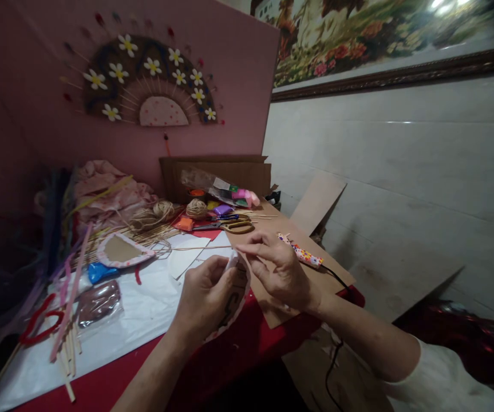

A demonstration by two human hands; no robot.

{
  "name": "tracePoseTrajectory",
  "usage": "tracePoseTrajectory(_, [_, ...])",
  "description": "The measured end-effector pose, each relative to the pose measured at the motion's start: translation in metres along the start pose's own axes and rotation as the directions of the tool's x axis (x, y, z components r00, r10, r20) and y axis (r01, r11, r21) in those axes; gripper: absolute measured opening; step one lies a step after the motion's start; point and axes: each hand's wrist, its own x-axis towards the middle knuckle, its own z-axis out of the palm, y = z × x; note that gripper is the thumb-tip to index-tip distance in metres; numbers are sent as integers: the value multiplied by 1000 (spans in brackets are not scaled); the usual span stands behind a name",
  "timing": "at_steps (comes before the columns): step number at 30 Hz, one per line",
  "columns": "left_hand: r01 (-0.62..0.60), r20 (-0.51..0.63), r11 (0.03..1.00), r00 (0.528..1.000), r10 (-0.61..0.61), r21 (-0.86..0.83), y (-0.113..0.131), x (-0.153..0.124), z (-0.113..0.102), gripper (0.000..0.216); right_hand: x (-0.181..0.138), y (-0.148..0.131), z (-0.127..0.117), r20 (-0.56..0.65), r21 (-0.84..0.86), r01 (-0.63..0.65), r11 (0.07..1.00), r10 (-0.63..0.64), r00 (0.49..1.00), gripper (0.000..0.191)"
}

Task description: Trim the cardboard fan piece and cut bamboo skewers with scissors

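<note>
Trainee: Where was the workpiece; how was it gripped?

Instructor: The fabric-edged cardboard piece (pixel 242 280) was held up at the front edge of the red table (pixel 287 332); the left hand (pixel 204 290) pinched it between thumb and fingers along its near-left side; the right hand (pixel 279 266) had its fingertips drawn together at the top of the rim; whether they gripped the fabric, or some small item, could not be told.

Trainee: What did good handling call for?

Instructor: The step appeared to be fine finger work on the rim; in my judgement, the left pinch needed to sit close to the worked spot, so that the cardboard did not flex; right-hand pressure was best applied in short lengths along the curve, with the fabric drawn flat; excess force risked puckers or a bent edge.

Trainee: Was there a reference part?

Instructor: A fabric-rimmed panel (pixel 123 252) lay on the white sheet (pixel 152 306), toward the table's left side; it offered a useful comparison for rim width.

Trainee: Which hazards applied?

Instructor: A flower-patterned corded tool (pixel 301 252), possibly a glue gun, lay on the brown cardboard sheet (pixel 268 303), toward the table's right edge; its black cord (pixel 336 277) ran toward the right corner; if the tool was hot, the right forearm needed clearance; a thin strand (pixel 201 248) ended near the fingertips and could have snagged.
</note>
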Motion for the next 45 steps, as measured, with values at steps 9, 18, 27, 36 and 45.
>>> tracePoseTrajectory(9, [17,1,997,1000,-17,-69,5,1,0,21,-11,5,6,75,-306,242,921,-230,970,38])
tracePoseTrajectory(18, [-97,-45,973,993,109,209,1,-1,-2,21,-9,-3,-3,-63,-267,170,949,-193,979,37])
tracePoseTrajectory(27, [-186,-13,904,978,207,386,3,-3,-1,19,-1,0,-3,161,-519,366,773,-332,929,27])
tracePoseTrajectory(36, [-88,-58,976,993,102,198,0,-2,-2,19,-14,-2,-2,3,-258,224,940,-231,973,39])
tracePoseTrajectory(45, [-5,-38,1000,999,4,-4,6,2,0,21,-21,-3,3,84,-315,385,868,-379,922,40])
